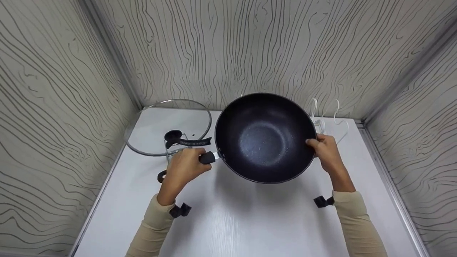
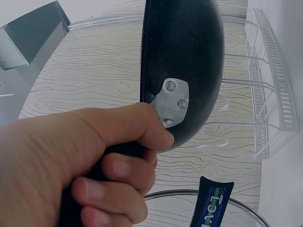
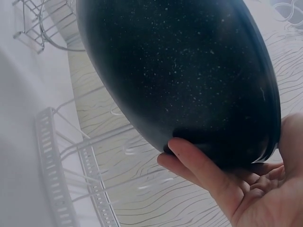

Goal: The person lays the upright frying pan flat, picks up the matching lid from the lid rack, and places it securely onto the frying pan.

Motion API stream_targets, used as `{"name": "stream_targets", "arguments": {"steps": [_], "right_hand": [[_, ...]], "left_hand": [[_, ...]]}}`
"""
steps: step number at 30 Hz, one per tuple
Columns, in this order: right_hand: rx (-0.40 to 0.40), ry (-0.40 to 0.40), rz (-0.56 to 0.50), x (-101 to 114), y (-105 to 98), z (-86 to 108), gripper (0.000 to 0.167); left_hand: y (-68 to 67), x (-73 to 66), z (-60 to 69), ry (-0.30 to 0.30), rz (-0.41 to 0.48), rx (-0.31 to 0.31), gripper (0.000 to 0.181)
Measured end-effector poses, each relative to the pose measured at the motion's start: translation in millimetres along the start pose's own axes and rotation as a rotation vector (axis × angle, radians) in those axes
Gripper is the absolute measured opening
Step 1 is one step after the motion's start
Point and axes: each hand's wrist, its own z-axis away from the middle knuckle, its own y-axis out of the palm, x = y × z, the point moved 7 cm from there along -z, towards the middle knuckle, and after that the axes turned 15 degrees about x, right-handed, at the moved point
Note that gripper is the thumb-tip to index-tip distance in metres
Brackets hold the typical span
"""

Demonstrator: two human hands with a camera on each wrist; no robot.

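Note:
A dark wok [image 1: 264, 139] is held up off the white table, its speckled inside facing the head camera. My left hand [image 1: 184, 166] grips its black handle [image 1: 207, 158], fingers curled round it. The left wrist view shows a riveted metal bracket [image 2: 171, 104] joining handle and wok. At the opposite side, my right hand [image 1: 326, 153] pinches the rim, thumb over the inside edge and fingers against the outer wall [image 3: 180, 80]. Behind the left hand stands a glass lid [image 1: 210, 123] with a black lettered handle [image 1: 192, 141].
A white wire rack [image 3: 49, 161] stands behind the wok, mostly hidden from the head view; its curved wires [image 1: 335, 110] show at the right. Metal wirework [image 3: 35, 26] is near the lid. Patterned walls [image 1: 228, 53] enclose the white table [image 1: 228, 228] at the back and sides.

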Motion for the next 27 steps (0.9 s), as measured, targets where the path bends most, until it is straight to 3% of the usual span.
{"name": "stream_targets", "arguments": {"steps": [14,27], "right_hand": [[-0.039,0.038,-0.018,-13.7,10.4,21.3,0.039],[-0.057,0.068,-0.052,-34.9,22.4,30.1,0.035]], "left_hand": [[1.6,3.7,6.8,0.022,-0.089,-0.037,0.014],[15.7,15.9,10.5,-0.003,-0.092,-0.044,0.012]]}}
